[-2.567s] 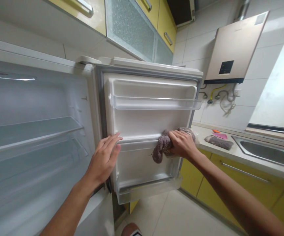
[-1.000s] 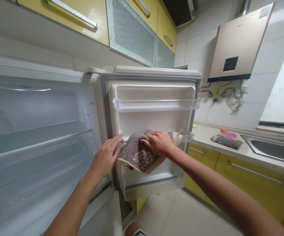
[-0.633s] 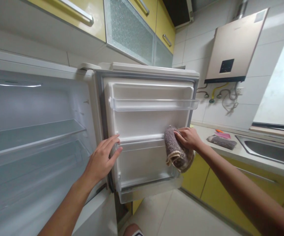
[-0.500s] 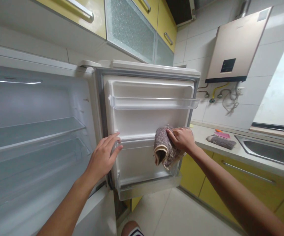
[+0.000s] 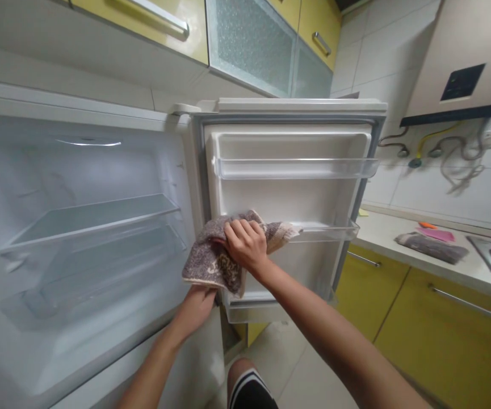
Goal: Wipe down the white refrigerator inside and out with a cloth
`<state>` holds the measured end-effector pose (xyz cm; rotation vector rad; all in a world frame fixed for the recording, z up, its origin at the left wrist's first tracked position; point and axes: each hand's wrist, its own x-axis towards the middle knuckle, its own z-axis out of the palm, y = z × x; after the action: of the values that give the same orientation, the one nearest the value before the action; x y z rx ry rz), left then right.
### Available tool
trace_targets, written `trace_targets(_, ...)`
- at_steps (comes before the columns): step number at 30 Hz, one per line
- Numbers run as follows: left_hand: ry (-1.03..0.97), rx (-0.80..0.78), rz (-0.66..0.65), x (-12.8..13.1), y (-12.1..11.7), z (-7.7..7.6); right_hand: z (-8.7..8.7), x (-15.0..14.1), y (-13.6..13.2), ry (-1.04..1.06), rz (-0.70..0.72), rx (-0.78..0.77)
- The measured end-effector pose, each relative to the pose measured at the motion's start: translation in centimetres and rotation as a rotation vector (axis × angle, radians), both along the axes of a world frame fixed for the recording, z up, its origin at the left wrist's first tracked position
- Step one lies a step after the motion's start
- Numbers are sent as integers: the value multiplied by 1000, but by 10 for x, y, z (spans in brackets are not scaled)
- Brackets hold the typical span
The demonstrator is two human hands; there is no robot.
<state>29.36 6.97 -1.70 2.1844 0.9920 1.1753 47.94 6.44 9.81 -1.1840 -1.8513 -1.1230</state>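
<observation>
The right hand (image 5: 245, 241) was closed on a grey-brown patterned cloth with a cream edge (image 5: 205, 264), its fingers bent over the bunched fabric. The cloth lay beneath the right hand, at the hinge-side end of the clear plastic middle door shelf (image 5: 328, 234), and one pale corner trailed along that shelf. The step in hand appeared to be pressing or working the cloth at this end of the open white refrigerator door (image 5: 254, 199). Any shift along the shelf would have called for a firm hold on the bunched fabric and for keeping the trailing corner from snagging on the rim. The left hand (image 5: 194, 311) was just below the cloth, its fingers hidden; whether they were apart or together could not be told. A folded grey cloth (image 5: 430, 248) lay on the pale worktop (image 5: 384, 227), beside a flat pink item (image 5: 440, 234).
</observation>
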Motion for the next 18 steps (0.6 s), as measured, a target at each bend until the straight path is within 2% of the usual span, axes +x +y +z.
trace_targets(2,1,-40,-23,1,-10,-24,-11,16,-2,-12,88,-1)
trace_targets(4,5,-62,-32,6,-20,-49,-25,29,-2,-16,182,-126)
trace_targets(6,32,-84,-21,12,-31,-75,-44,42,1,-49,287,-402)
trace_targets(9,100,-90,31,18,-45,-106,-84,63,6,-94,379,-890)
trace_targets(11,136,-54,48,20,-50,-117,-112,78,7,-101,370,-1044)
trace_targets(14,161,14,55,21,-51,-121,-142,102,6,1,295,-1190)
trace_targets(18,126,41,107,29,-47,-122,-155,120,17,198,174,-1470)
